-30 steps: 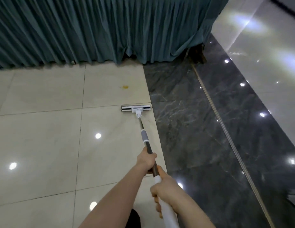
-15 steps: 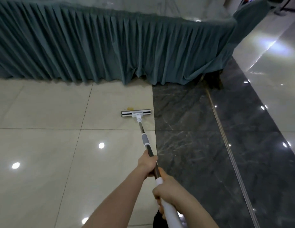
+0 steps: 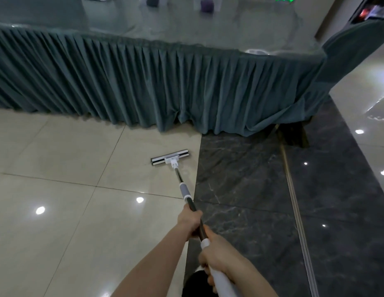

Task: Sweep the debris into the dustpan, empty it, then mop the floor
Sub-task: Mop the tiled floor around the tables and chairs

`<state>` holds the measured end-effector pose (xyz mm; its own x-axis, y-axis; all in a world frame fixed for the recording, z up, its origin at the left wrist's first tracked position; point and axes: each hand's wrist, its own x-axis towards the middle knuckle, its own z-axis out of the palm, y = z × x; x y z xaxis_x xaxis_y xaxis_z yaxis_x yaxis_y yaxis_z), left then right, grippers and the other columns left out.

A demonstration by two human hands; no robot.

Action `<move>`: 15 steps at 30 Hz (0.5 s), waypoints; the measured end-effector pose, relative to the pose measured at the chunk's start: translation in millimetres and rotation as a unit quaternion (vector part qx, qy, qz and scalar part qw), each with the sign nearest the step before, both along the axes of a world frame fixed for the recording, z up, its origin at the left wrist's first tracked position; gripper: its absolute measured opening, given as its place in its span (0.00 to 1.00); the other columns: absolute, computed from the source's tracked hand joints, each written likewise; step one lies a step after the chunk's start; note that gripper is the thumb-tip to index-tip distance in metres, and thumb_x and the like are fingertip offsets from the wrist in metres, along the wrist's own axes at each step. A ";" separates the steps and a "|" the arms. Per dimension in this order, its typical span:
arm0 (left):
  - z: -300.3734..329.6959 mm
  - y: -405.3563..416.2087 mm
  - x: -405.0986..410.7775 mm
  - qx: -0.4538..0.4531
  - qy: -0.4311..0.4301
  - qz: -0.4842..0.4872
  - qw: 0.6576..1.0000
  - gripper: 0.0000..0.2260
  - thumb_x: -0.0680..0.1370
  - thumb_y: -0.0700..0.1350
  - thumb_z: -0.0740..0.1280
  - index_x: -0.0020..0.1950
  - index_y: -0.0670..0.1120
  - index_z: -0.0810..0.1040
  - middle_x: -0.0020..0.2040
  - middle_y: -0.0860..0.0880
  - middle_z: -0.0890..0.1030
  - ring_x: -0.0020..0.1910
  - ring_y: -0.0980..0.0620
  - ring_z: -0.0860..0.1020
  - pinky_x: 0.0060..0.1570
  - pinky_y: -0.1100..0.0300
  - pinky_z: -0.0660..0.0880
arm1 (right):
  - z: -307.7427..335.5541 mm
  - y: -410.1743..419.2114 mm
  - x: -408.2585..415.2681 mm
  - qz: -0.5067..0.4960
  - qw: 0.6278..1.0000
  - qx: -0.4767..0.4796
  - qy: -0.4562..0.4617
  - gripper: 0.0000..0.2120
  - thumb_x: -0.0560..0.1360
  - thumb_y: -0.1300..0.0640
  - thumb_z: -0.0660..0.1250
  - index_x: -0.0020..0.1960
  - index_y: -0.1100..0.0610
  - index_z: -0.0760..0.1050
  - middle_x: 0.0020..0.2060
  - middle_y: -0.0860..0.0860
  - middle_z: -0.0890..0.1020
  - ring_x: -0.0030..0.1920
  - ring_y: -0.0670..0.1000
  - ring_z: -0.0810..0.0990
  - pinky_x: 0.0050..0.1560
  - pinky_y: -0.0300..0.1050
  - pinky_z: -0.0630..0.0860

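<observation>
A flat mop with a grey-and-white head (image 3: pixel 170 157) lies on the beige tile floor (image 3: pixel 58 211), close to the seam with the dark marble strip. Its dark pole (image 3: pixel 182 185) runs back toward me. My left hand (image 3: pixel 190 220) grips the pole's dark section, farther along it. My right hand (image 3: pixel 216 256) grips the white end of the handle, nearer my body. The yellow stain seen earlier is hidden, at or under the mop head. No dustpan or broom is in view.
A table with a pleated teal skirt (image 3: pixel 165 86) stands just beyond the mop head, its cloth reaching the floor. Dark marble flooring (image 3: pixel 262 189) with a brass strip (image 3: pixel 294 194) runs along the right. A teal-covered chair (image 3: pixel 354 52) stands at the far right.
The mop head has slid forward across the tile toward the table skirt and over the yellow stain. My view has tilted up, showing the tabletop. Both hands keep their grip.
</observation>
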<state>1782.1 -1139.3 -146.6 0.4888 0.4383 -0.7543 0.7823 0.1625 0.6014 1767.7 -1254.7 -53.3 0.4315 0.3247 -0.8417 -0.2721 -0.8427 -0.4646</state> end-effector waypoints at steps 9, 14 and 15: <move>-23.4 -109.3 127.8 0.017 0.026 0.041 0.999 0.28 0.73 0.50 0.63 0.73 0.50 0.63 0.54 0.42 0.80 0.49 0.43 0.80 0.51 0.51 0.79 | 0.5 -124.1 149.8 0.063 0.997 0.049 0.016 0.41 0.70 0.68 0.60 0.75 0.35 0.61 0.42 0.54 0.81 0.32 0.51 0.78 0.30 0.41 0.76; -11.4 -170.1 194.1 -0.013 0.012 0.136 0.991 0.27 0.74 0.45 0.65 0.73 0.48 0.63 0.56 0.39 0.78 0.52 0.40 0.79 0.53 0.49 0.79 | 13.7 -179.2 234.3 0.142 0.989 0.036 0.013 0.35 0.72 0.66 0.62 0.75 0.42 0.64 0.47 0.52 0.81 0.34 0.51 0.80 0.29 0.40 0.77; -8.2 -180.3 208.7 -0.020 0.007 0.147 0.989 0.26 0.74 0.45 0.65 0.72 0.46 0.64 0.56 0.38 0.78 0.52 0.40 0.79 0.53 0.48 0.79 | 16.6 -190.1 251.9 0.147 0.988 0.037 0.019 0.33 0.73 0.65 0.62 0.74 0.43 0.65 0.46 0.53 0.81 0.32 0.51 0.79 0.28 0.42 0.76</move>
<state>1990.8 -1319.5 -154.8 0.3349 0.5287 -0.7800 0.7059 0.4076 0.5793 2019.6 -1444.7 -36.7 0.2777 0.4932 -0.8244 -0.0380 -0.8518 -0.5224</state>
